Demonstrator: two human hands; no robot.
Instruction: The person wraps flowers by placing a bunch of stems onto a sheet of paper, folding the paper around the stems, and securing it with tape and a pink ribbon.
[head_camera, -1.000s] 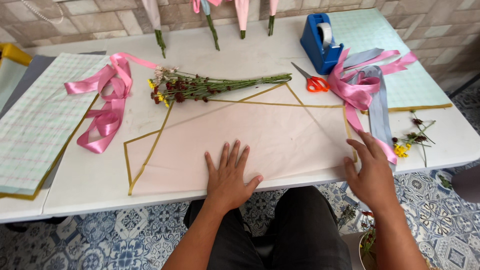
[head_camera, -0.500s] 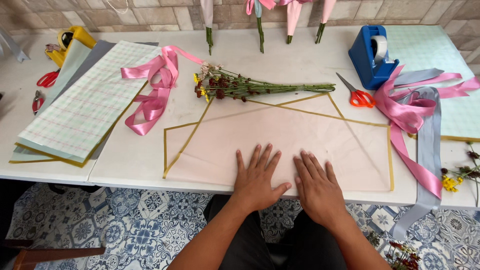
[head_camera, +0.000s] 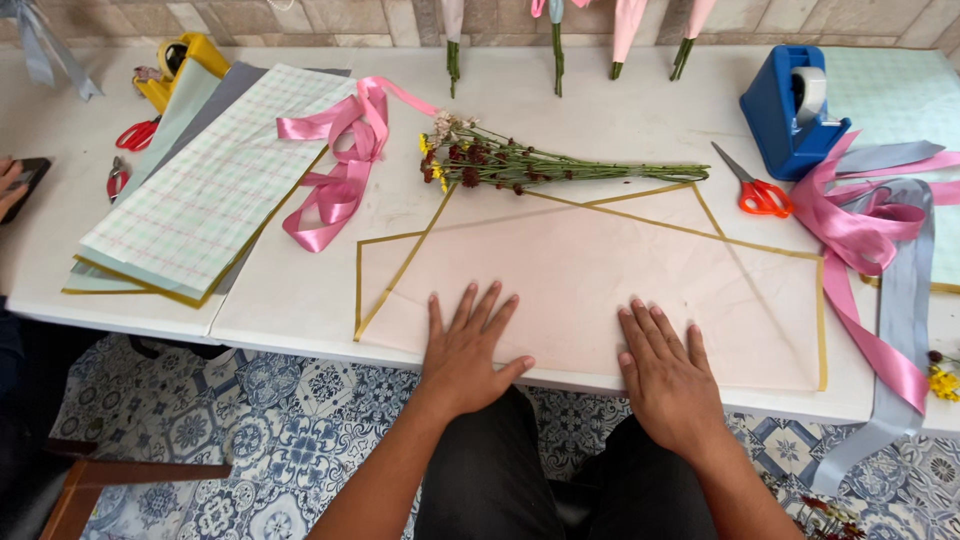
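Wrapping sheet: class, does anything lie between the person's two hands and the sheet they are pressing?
Nothing visible does. The left hand and right hand lie flat on the sheet at its near edge. The flower bunch lies at the far edge, away from both hands.

Bright, even daylight falls on the white table (head_camera: 620, 110); shadows are soft and faint, focus is sharp, and edges bow slightly near 3 and 9 o'clock.

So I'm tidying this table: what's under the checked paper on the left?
Under the checked paper, grey sheets and a gold-edged sheet poke out at the edges. How many sheets are stacked, and anything lying flat beneath them, is covered.
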